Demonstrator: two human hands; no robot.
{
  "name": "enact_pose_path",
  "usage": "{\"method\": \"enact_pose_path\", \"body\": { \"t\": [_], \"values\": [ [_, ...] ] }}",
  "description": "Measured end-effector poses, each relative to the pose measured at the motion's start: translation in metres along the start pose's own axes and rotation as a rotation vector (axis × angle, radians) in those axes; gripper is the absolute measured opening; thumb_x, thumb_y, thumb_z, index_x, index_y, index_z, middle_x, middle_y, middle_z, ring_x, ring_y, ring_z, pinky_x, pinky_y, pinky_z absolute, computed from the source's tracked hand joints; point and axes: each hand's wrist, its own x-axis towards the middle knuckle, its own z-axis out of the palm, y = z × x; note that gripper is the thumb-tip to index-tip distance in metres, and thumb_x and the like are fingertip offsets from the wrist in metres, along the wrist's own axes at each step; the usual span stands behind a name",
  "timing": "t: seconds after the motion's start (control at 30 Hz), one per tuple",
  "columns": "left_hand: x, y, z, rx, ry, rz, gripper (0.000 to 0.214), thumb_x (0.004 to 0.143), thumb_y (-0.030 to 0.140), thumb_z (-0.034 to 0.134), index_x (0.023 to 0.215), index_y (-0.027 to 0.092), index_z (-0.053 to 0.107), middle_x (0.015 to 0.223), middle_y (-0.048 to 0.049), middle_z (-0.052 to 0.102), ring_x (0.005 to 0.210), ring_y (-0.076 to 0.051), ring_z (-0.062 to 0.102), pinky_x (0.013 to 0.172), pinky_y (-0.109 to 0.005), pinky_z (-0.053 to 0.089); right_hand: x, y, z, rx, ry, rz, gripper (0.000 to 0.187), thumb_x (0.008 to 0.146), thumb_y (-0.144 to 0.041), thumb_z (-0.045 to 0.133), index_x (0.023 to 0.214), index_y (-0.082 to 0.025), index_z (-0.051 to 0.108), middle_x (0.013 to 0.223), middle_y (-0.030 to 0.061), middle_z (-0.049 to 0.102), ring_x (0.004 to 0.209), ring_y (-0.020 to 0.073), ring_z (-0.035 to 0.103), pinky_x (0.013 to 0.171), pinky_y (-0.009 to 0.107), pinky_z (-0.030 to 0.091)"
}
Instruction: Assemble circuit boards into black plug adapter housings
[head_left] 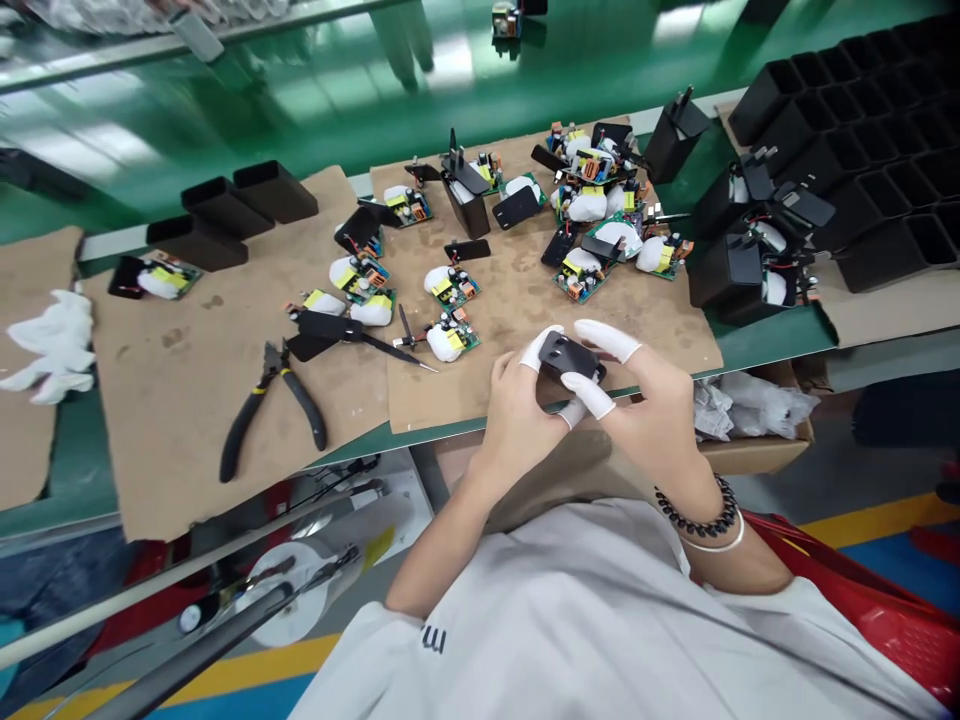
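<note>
Both my hands hold one small black charger housing [568, 357] just above the near edge of the cardboard mat [525, 300]. My left hand [517, 405] grips it from the left, a white finger cot on the thumb. My right hand [645, 405] closes on it from the right with white cots on the fingertips; a dark bead bracelet and a white band sit on that wrist. Right in front lie several small green circuit boards [452, 338] with white parts, spread over the mat.
Black pliers [274, 405] and a thin screwdriver [375, 340] lie to the left. Empty black casings [232, 210] stand at the back left, and a rack of black casings [862, 130] at the right. White gloves [52, 340] rest far left. A box of white wrappers [750, 410] sits under the bench edge.
</note>
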Motion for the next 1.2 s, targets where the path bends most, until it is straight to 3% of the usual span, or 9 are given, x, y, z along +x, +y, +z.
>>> {"method": "enact_pose_path", "body": {
  "t": [0.13, 0.23, 0.5, 0.67, 0.8, 0.9, 1.03, 1.13, 1.2],
  "values": [
    [-0.002, 0.007, 0.001, 0.136, 0.047, 0.055, 0.066, 0.079, 0.018, 0.071, 0.143, 0.016, 0.052, 0.136, -0.0143, 0.074, 0.124, -0.029, 0.07, 0.107, -0.044, 0.048, 0.006, -0.003, -0.01, -0.222, -0.027, -0.216, 0.027, 0.099, -0.021, 0.067, 0.125, -0.021, 0.075, 0.118, 0.0073, 0.084, 0.102, 0.022, 0.082, 0.088, 0.031, 0.067],
    [-0.003, 0.011, 0.003, 0.185, 0.065, 0.043, 0.065, 0.082, 0.02, 0.067, 0.145, 0.016, 0.05, 0.137, -0.0161, 0.073, 0.125, -0.029, 0.07, 0.107, -0.044, 0.044, 0.004, -0.006, -0.015, -0.331, -0.016, -0.265, 0.022, 0.1, -0.022, 0.067, 0.12, -0.02, 0.077, 0.114, 0.0086, 0.084, 0.091, 0.0212, 0.083, 0.077, 0.029, 0.066],
    [-0.005, 0.013, 0.003, 0.204, 0.023, -0.033, 0.067, 0.083, 0.021, 0.064, 0.147, 0.015, 0.05, 0.143, -0.0174, 0.071, 0.132, -0.028, 0.068, 0.106, -0.043, 0.037, -0.004, -0.025, -0.018, -0.395, -0.081, -0.049, 0.016, 0.099, -0.02, 0.064, 0.096, -0.02, 0.08, 0.116, 0.0099, 0.084, 0.092, 0.0237, 0.082, 0.073, 0.031, 0.062],
    [-0.002, 0.006, 0.003, 0.141, -0.035, -0.189, 0.068, 0.078, 0.021, 0.068, 0.144, 0.015, 0.054, 0.127, -0.0144, 0.079, 0.118, -0.03, 0.071, 0.107, -0.046, 0.037, 0.0, -0.015, 0.001, -0.235, -0.158, -0.033, 0.019, 0.097, -0.025, 0.066, 0.111, -0.021, 0.078, 0.132, 0.0125, 0.077, 0.105, 0.0271, 0.079, 0.082, 0.035, 0.063],
    [-0.003, 0.004, -0.01, 0.094, -0.075, -0.191, 0.068, 0.079, 0.02, 0.072, 0.145, 0.017, 0.054, 0.136, -0.0154, 0.074, 0.131, -0.032, 0.065, 0.112, -0.048, 0.035, 0.008, 0.006, 0.009, -0.134, -0.13, -0.057, 0.017, 0.092, -0.019, 0.066, 0.102, -0.024, 0.078, 0.115, 0.0094, 0.082, 0.102, 0.0279, 0.079, 0.083, 0.038, 0.063],
    [-0.01, 0.004, -0.028, 0.07, -0.094, -0.182, 0.072, 0.082, 0.022, 0.077, 0.149, 0.023, 0.051, 0.149, -0.0138, 0.067, 0.139, -0.032, 0.06, 0.115, -0.049, 0.035, 0.017, 0.014, 0.002, -0.048, -0.218, -0.025, 0.01, 0.087, -0.024, 0.075, 0.096, -0.024, 0.076, 0.106, 0.0079, 0.083, 0.098, 0.0287, 0.079, 0.084, 0.041, 0.063],
    [-0.022, 0.005, -0.042, -0.005, 0.002, -0.185, 0.078, 0.085, 0.029, 0.08, 0.154, 0.029, 0.045, 0.152, -0.012, 0.064, 0.143, -0.031, 0.058, 0.119, -0.05, 0.038, 0.026, 0.017, 0.004, 0.195, -0.18, 0.167, 0.02, 0.079, -0.033, 0.084, 0.094, -0.023, 0.074, 0.101, 0.0065, 0.083, 0.095, 0.0276, 0.079, 0.085, 0.042, 0.064],
    [-0.024, 0.008, -0.039, -0.125, 0.127, -0.141, 0.083, 0.087, 0.036, 0.082, 0.158, 0.028, 0.041, 0.153, -0.0129, 0.063, 0.143, -0.031, 0.058, 0.122, -0.049, 0.042, 0.025, 0.016, 0.016, 0.709, -0.108, 0.54, 0.028, 0.074, -0.04, 0.086, 0.088, -0.025, 0.067, 0.096, 0.001, 0.083, 0.085, 0.0228, 0.079, 0.072, 0.037, 0.067],
    [-0.022, 0.012, -0.035, -0.192, 0.193, -0.091, 0.081, 0.087, 0.041, 0.082, 0.156, 0.026, 0.044, 0.152, -0.0137, 0.063, 0.144, -0.032, 0.058, 0.123, -0.048, 0.043, 0.021, 0.011, 0.024, 1.005, -0.174, 0.771, 0.031, 0.076, -0.048, 0.084, 0.089, -0.026, 0.067, 0.093, 0.0003, 0.083, 0.08, 0.021, 0.078, 0.067, 0.034, 0.067]
  ]
}}
